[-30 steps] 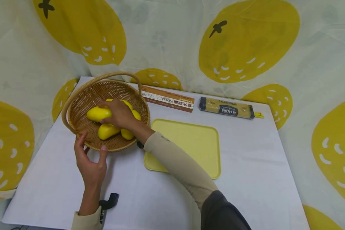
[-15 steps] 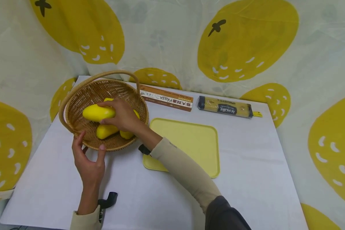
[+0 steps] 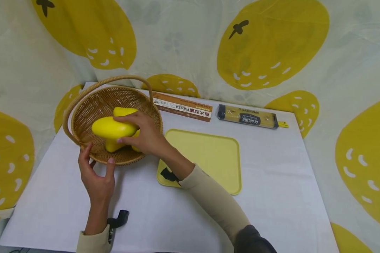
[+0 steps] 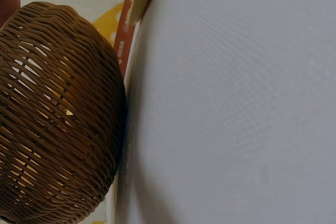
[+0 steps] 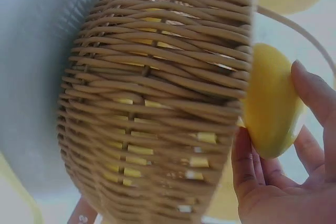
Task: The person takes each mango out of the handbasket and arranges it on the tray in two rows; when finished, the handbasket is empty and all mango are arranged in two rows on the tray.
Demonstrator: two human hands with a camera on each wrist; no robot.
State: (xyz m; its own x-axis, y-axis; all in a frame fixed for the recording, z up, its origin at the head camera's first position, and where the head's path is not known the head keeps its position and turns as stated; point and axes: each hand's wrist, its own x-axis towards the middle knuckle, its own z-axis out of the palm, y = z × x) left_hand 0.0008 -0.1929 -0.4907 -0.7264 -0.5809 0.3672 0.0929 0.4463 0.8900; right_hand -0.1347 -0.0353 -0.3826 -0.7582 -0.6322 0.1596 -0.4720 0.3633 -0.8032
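Observation:
My right hand [image 3: 147, 137] pinches a yellow mango [image 3: 109, 127] between thumb and fingers, above the inside of the wicker basket [image 3: 96, 102]. In the right wrist view the mango [image 5: 270, 98] shows at the basket's rim, with fingers bent about it. Several more yellow mangoes lie in the basket, one at the back [image 3: 123, 111] and one at the front [image 3: 112, 146], partly hidden by the held mango and the hand. My left hand [image 3: 98, 182] holds the basket's near left rim, thumb and forefinger spread. The left wrist view shows mostly the basket's woven outside [image 4: 63, 114].
A pale yellow tray [image 3: 209, 158] lies right of the basket, partly under my right forearm. Behind it are a pasta box [image 3: 182, 107] and a spaghetti packet [image 3: 248, 116]. The basket's tall handle [image 3: 95, 86] arches over its back left side. A patterned cloth hangs behind the white table [image 3: 278, 196].
My right hand has lifted the mango off the others and drawn it slightly back towards the basket's right side. My left hand stays on the rim.

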